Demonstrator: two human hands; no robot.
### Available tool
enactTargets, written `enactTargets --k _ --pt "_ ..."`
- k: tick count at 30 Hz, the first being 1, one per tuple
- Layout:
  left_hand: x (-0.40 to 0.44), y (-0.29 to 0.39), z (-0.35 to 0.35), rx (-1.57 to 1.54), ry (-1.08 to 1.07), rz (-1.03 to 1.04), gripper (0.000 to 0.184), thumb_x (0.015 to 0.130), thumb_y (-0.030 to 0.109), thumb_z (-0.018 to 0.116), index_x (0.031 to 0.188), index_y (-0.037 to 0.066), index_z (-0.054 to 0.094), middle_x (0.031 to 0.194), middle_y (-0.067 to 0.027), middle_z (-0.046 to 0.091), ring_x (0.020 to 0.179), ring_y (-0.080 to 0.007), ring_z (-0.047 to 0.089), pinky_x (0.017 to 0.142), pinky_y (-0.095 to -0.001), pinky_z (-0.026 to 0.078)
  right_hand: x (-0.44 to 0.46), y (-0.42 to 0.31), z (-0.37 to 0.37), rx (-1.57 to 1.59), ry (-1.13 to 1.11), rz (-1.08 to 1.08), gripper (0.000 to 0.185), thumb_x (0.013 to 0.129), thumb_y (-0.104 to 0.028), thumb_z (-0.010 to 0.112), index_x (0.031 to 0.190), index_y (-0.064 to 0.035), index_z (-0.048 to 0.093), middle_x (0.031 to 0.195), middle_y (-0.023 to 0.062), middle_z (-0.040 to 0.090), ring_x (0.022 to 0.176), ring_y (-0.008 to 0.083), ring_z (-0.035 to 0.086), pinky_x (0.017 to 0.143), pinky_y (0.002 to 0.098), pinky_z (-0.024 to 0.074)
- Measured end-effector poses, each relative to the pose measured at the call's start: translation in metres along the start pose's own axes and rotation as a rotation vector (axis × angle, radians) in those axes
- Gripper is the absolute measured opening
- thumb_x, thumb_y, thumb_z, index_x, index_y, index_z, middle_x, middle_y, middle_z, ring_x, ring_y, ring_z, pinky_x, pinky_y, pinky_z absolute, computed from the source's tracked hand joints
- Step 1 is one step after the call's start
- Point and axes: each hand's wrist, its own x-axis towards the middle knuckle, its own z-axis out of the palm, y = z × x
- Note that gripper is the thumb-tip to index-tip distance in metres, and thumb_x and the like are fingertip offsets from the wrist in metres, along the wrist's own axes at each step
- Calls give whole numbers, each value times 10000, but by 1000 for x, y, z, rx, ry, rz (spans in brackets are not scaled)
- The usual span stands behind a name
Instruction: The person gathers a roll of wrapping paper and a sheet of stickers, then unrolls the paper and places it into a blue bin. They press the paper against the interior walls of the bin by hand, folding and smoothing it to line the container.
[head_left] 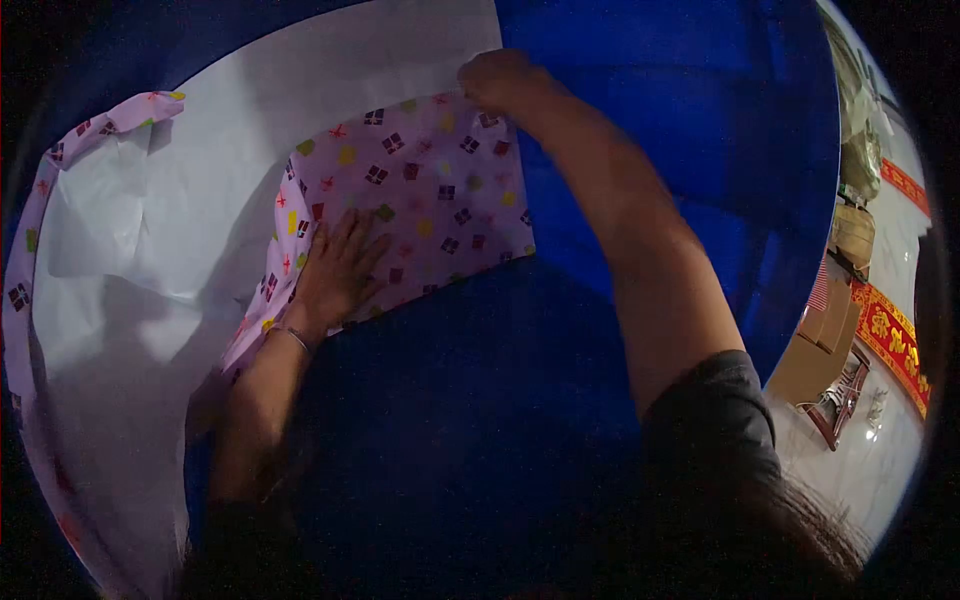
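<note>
A large sheet of wrapping paper (420, 190), pink with small coloured prints on one face and white on the other, lies on a blue surface (450, 400). Part of it is folded over, so the printed face shows at the centre. My left hand (340, 265) rests flat on this printed part near the fold, fingers spread. At the upper edge of the folded part, my right hand (495, 82) is closed on the paper near its right side. The far left border of the sheet is turned in, showing a pink strip.
Beyond the blue surface's right edge are a cardboard box (820, 345), a shoe (838, 400) on the pale floor, red banners with yellow writing (890, 340) and a tan bag (853, 238).
</note>
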Motion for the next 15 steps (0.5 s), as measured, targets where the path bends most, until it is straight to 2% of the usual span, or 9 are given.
enactTargets --k 2,4,5,8,10,11,13,15 --pt "2 -2 -6 -1 -39 -19 665 760 445 605 1347 223 386 1461 -90 210 1357 -282 153 1079 -512 139 4 -5 5 6 85 9 187 746 -132 574 902 -54 642 955 151 636 893 298 616 730 415 505" --pt "3 0 -15 64 -245 -49 711 754 520 576 1364 226 362 1472 -82 189 1364 -274 132 1084 -506 121 -11 -19 -5 -52 126 -33 214 731 -122 575 927 -53 625 938 175 633 835 317 620 701 424 503" --pt "0 1 -12 55 -249 -49 711 754 520 576 1364 226 362 1472 -82 189 1364 -274 132 1084 -506 121 -12 -21 -2 -52 117 -37 214 731 -122 575 927 -53 625 938 175 633 835 317 620 701 424 503" --pt "2 -1 -10 41 -171 -59 756 740 585 545 1375 230 342 1479 -74 176 1370 -262 115 1087 -500 109 -13 -17 3 -11 212 27 232 717 -119 582 939 -59 609 1002 166 613 918 330 588 740 445 482" --pt "-1 -5 -5 26 -144 -44 776 731 615 532 1379 235 337 1484 -70 162 1373 -256 102 1088 -496 105 -19 -25 8 -163 391 55 261 726 -148 596 973 -67 611 1128 156 553 1060 330 502 816 471 444" --pt "-2 -5 -1 30 -143 -47 776 731 615 532 1379 235 337 1484 -70 162 1373 -256 102 1088 -496 105 -21 -32 18 -163 396 54 261 726 -148 596 973 -67 611 1128 156 553 1060 330 502 816 471 444" --pt "-2 -6 1 73 -120 -43 784 725 615 538 1381 236 334 1482 -70 165 1373 -252 96 1087 -495 108 -26 -51 37 -174 656 -121 361 747 -196 609 1084 -69 579 1230 158 468 1182 336 390 911 514 383" --pt "0 -4 -3 59 -154 -52 787 724 617 536 1381 236 332 1481 -70 167 1374 -251 94 1087 -495 106 -50 -79 52 -81 562 -228 524 786 -251 589 1258 -61 462 1328 184 373 1260 347 317 990 491 336"
